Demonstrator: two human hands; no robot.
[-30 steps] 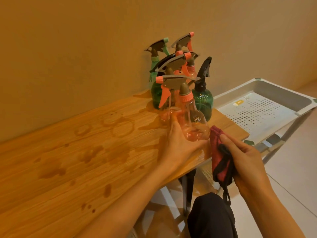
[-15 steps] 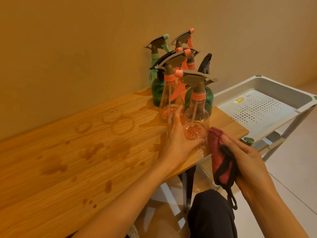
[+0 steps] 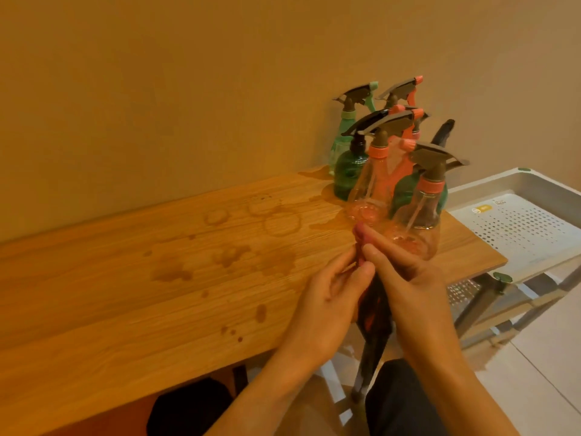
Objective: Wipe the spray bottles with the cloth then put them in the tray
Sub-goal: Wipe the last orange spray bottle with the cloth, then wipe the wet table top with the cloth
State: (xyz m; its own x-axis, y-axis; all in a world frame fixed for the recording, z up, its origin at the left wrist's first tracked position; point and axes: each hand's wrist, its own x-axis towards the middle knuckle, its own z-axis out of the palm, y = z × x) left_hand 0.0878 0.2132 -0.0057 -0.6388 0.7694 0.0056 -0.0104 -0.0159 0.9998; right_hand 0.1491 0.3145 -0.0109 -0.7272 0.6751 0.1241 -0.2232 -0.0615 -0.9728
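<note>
Barely begun: tray [image 3: 534,184] holds no bottles; all spray bottles cluster at the table's [image 3: 125,294] right end, nearest clear bottle [image 3: 418,228] standing by the edge. Both hands meet over the cloth [image 3: 377,303] just before that bottle, left hand [image 3: 327,303] pinching it, right hand [image 3: 412,287] gripping it with forefinger extended. Wiping and traying all remain; wet rings mark the wood.
</note>
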